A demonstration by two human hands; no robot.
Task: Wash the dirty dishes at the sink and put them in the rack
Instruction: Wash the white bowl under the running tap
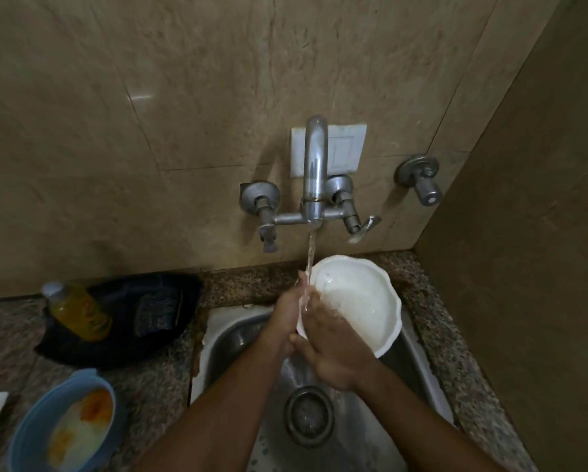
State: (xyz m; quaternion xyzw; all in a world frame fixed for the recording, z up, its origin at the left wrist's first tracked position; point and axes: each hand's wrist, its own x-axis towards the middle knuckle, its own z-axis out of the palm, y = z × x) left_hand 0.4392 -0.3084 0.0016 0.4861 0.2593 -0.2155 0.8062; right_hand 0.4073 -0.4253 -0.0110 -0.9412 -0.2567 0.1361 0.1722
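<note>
Head view, the only one supplied. A white scalloped plate (pixel 357 301) is held tilted over the steel sink (pixel 231 335), at about one o'clock from the drain (pixel 308 416), with its far rim over the granite counter's back edge. The tap (pixel 314 172) on the tiled wall at twelve o'clock is running; its stream (pixel 310 264) lands at the plate's left rim, where both hands meet.

The left hand (pixel 287 315) grips the plate's left rim, fingers behind and largely hidden. The right hand (pixel 333 345) lies across the plate's near-left face with fingers extended, pressing or rubbing the surface rather than curling round it. The step appears to be rinsing.

At nine o'clock from the sink stand a bottle of yellow liquid (pixel 81 311) and a dark cloth or tray (pixel 132 318). At seven o'clock sits a blue bowl (pixel 64 424) with orange residue, judged unwashed. No rack is in view.

Risks, as judgement: the plate is wet and held by one rim only; a slip would drop it onto the steel basin or the counter edge and could chip it. The stream striking the rim could splash onto the counter and the wall plate (pixel 347 148) behind the spout.
</note>
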